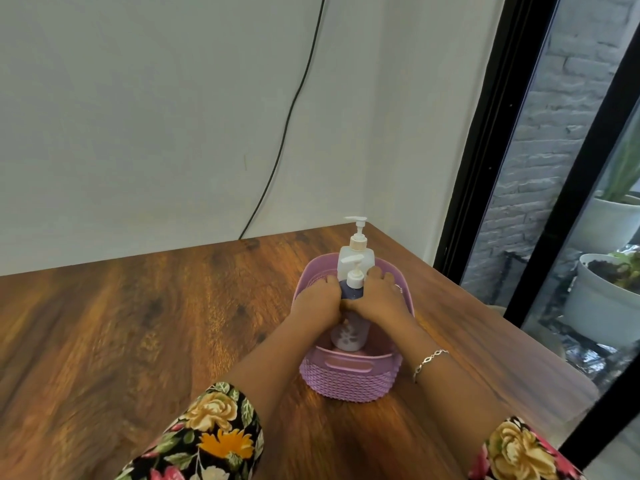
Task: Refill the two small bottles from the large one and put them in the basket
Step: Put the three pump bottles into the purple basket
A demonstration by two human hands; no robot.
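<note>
Clasps small dark bottle between left hand and right hand, fingers curled round it, inside lilac basket near table's right edge. Shows pale bottle below, large bottle at far rim. Looks nearly finished; fill levels unreadable.

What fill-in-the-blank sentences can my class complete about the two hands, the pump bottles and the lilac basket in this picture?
1. The lilac woven-pattern plastic basket stands on a brown ___ table.
2. The left hand and right hand both grip a small purple pump bottle inside the ___.
3. The large white pump bottle stands at the basket's ___ end, away from the person.
4. A silver chain ___ circles the right wrist.

Missing words: wooden; basket; far; bracelet.
</note>
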